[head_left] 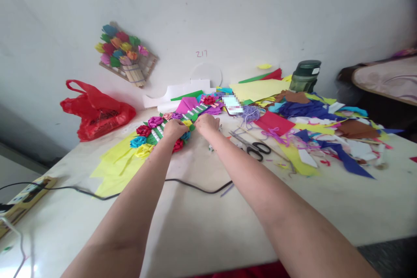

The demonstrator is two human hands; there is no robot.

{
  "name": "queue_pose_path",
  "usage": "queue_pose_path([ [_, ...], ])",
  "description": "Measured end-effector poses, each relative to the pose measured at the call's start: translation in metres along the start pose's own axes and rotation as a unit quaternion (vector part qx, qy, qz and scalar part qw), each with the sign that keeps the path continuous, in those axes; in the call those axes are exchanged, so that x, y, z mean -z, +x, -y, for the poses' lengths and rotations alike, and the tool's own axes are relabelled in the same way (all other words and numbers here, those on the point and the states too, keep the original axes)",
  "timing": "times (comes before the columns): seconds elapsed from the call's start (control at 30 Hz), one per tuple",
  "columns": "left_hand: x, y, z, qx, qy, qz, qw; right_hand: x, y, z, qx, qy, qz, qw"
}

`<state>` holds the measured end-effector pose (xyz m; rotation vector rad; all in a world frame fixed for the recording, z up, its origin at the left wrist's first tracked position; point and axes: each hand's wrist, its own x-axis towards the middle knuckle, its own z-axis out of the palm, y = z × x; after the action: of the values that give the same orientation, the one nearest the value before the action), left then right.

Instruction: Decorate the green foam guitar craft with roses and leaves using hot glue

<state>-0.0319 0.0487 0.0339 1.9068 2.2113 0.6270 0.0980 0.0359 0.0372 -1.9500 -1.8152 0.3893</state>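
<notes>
A craft piece with green strips, white bands and paper flowers in red, blue, yellow and purple [155, 122] lies on the white table. My left hand [175, 129] is over its middle, beside a yellow flower [187, 123], with fingers bent together; what they pinch is hidden. My right hand [207, 124] is at the right edge of the piece, close to my left hand, its fingers closed and their tips too small to make out. Black-handled scissors [252, 145] lie to the right of my right hand.
Yellow paper [114, 165] lies at the left, near a red plastic bag [97, 110]. A black cable [195, 187] crosses the table in front. On the right are coloured scraps [302, 108], purple yarn [250, 114], a phone [232, 104] and a green bottle [305, 76].
</notes>
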Motion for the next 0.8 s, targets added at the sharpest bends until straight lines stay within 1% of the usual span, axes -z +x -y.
queue_pose_path([
  [0.17, -0.001, 0.0, 0.002, -0.003, -0.012, -0.006, 1.0, -0.009, 0.006, 0.001, 0.002, 0.018, -0.015, 1.0],
  [0.3, 0.0, -0.001, 0.002, -0.003, -0.015, -0.007, 1.0, -0.015, 0.008, 0.003, -0.012, 0.032, -0.018, 0.999],
  [0.53, 0.001, -0.003, 0.0, -0.001, -0.018, -0.006, 1.0, -0.019, 0.007, 0.003, -0.012, 0.038, -0.013, 0.999],
  [0.63, 0.001, -0.002, 0.001, 0.004, -0.025, -0.007, 1.0, -0.02, 0.009, 0.003, -0.007, 0.031, -0.005, 0.999],
  [0.8, -0.002, -0.001, 0.004, -0.007, -0.023, -0.014, 1.0, -0.022, 0.012, 0.001, 0.018, 0.014, -0.003, 1.0],
])
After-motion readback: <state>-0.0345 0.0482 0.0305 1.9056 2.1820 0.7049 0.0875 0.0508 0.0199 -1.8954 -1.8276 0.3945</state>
